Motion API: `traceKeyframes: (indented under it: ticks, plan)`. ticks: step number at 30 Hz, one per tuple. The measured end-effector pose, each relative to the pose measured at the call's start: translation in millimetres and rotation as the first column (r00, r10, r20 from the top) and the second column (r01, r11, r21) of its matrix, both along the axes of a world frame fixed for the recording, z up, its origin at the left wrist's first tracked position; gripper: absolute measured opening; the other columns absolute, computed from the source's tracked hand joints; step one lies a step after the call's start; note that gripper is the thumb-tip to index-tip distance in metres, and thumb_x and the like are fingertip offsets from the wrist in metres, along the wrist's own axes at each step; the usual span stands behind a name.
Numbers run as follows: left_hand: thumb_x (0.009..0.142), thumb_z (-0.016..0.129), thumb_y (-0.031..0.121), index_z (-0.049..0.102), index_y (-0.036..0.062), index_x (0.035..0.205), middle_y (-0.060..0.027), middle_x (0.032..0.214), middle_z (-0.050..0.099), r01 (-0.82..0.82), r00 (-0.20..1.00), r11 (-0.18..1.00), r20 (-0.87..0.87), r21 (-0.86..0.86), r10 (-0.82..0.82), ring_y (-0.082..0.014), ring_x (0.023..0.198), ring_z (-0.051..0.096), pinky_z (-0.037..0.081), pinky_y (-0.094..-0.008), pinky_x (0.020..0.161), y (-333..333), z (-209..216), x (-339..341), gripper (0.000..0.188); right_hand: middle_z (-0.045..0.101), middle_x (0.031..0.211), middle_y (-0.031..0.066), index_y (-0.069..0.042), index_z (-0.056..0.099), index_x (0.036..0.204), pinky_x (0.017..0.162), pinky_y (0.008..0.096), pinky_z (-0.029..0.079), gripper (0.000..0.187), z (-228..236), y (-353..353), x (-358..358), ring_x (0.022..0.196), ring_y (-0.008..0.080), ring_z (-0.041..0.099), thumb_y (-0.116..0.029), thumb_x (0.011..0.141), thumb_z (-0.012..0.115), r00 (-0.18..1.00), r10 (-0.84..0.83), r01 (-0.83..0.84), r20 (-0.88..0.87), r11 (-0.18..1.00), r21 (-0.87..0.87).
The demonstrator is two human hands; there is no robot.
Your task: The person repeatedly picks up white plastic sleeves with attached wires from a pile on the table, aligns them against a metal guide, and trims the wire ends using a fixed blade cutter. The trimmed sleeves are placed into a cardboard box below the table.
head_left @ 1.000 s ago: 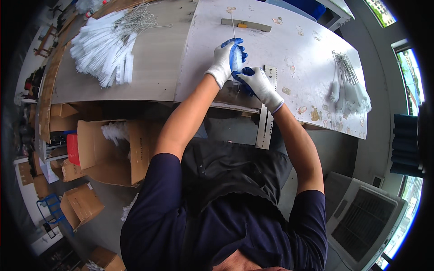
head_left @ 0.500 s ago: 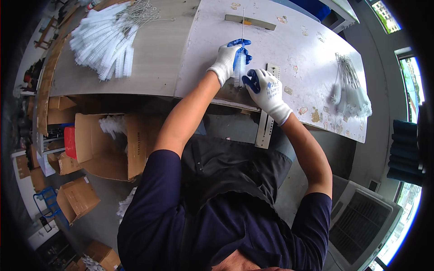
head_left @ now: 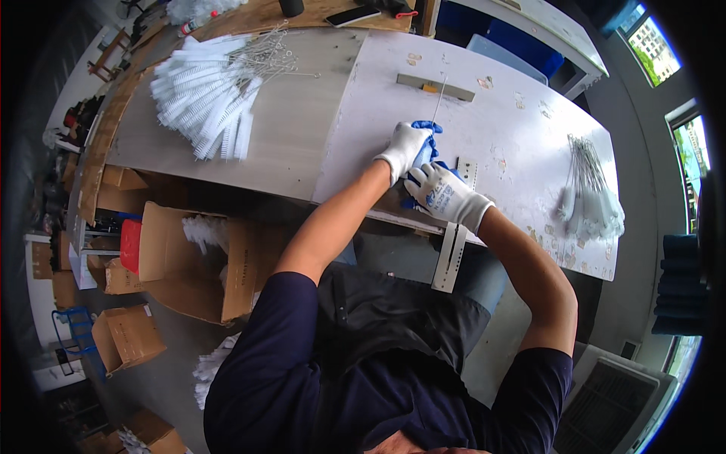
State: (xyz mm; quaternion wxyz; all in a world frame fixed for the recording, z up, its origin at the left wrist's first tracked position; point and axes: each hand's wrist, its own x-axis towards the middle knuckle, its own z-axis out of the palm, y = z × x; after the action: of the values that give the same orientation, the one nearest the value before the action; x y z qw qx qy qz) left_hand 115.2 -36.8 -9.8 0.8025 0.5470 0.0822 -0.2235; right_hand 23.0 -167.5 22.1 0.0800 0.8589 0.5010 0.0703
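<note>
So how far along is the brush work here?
Done, it seems: a large heap of white brushes at far left. In hand: both gloved hands, left hand and right hand, grip one wire piece at the table edge. Left: a smaller bundle at right.

We are in a small production workshop. A worn, paint-flecked white workbench (head_left: pixel 522 144) carries a large heap of white bottle brushes with twisted wire handles (head_left: pixel 208 98) on the left and a smaller bundle (head_left: pixel 594 204) on the right. Open cardboard cartons (head_left: pixel 189 261), one holding more brushes, stand on the concrete floor (head_left: pixel 159 340) beside the bench. A metal jig strip (head_left: pixel 435 87) lies on the bench.
</note>
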Motion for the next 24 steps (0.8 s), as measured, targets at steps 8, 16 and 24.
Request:
traceKeyframes:
  ticks: [8, 16, 24]
  plan:
    - [0.096, 0.053, 0.004, 0.069, -0.0014, 0.113, -0.0046, 0.07, 0.057, -0.025, 0.999, 1.0, 0.042, -0.011, 0.025, -0.0184, 0.055, 0.059, 0.054, -0.0338, 0.052, 4.9, 4.9, -5.7, 0.024, 0.06, 0.108, 0.0097, -0.009, 0.062, 0.103, 0.084, 0.0381, 0.049, 0.026, 10.2, -4.5, 13.2, 0.097, 0.0255, 0.061, -0.031, 0.088, 0.064, 0.987, 0.138, -0.14, -0.081, 0.99, -0.026]
    - [0.097, 0.056, 0.007, 0.067, -0.0006, 0.113, -0.0055, 0.075, 0.064, 0.138, 0.956, 0.967, 0.225, 0.215, -0.186, -0.0165, 0.063, 0.062, 0.055, -0.0319, 0.059, -19.6, -1.9, -0.3, 0.021, 0.068, 0.082, 0.003, -0.012, 0.068, 0.082, 0.07, 0.0354, 0.051, 0.01, -9.6, -0.8, 7.5, 0.079, 0.0205, 0.068, -0.021, 0.079, 0.064, 0.986, 0.156, -0.162, 0.064, 0.979, 0.12]
    - [0.101, 0.054, 0.009, 0.069, 0.0024, 0.116, -0.003, 0.091, 0.069, -0.283, 0.909, 0.954, 0.342, 0.095, 0.236, -0.0107, 0.076, 0.065, 0.054, -0.0262, 0.067, 56.8, 6.2, -97.3, 0.022, 0.073, 0.088, 0.0085, -0.009, 0.071, 0.097, 0.065, 0.0399, 0.056, 0.017, 16.9, 17.7, -29.5, 0.08, 0.026, 0.074, -0.019, 0.088, 0.061, 0.92, -0.307, 0.25, -0.242, 0.938, -0.239]
